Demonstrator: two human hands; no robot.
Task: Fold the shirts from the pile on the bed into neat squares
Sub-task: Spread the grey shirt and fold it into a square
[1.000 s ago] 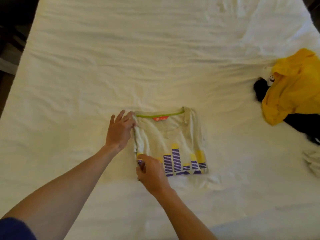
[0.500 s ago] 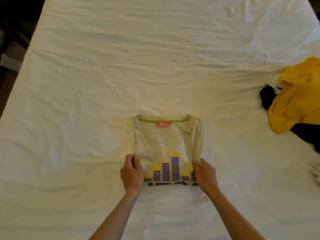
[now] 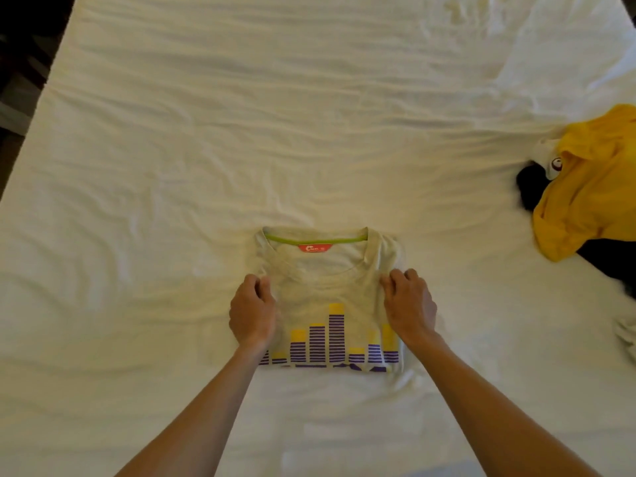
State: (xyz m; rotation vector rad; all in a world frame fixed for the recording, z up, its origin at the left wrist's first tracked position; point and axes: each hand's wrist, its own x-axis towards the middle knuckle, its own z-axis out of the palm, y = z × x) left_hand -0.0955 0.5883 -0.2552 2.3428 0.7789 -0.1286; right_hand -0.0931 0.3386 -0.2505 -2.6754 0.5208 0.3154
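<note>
A cream shirt (image 3: 327, 284) with a green collar trim, a red label and purple and yellow bars lies folded into a rough square in the middle of the white bed (image 3: 241, 132). My left hand (image 3: 253, 309) grips its left edge with curled fingers. My right hand (image 3: 407, 302) grips its right edge the same way, about halfway up the fold. A pile with a yellow shirt (image 3: 592, 187) on top of dark clothes (image 3: 612, 263) lies at the right edge of the bed.
The bed's left edge drops to a dark floor (image 3: 20, 63). A bit of white cloth (image 3: 628, 335) shows at the far right. Wrinkled sheet stretches behind and left of the folded shirt.
Both hands have slid from the shirt's bottom corners up to the middle of its side edges. One second ago both hands worked on its left side.
</note>
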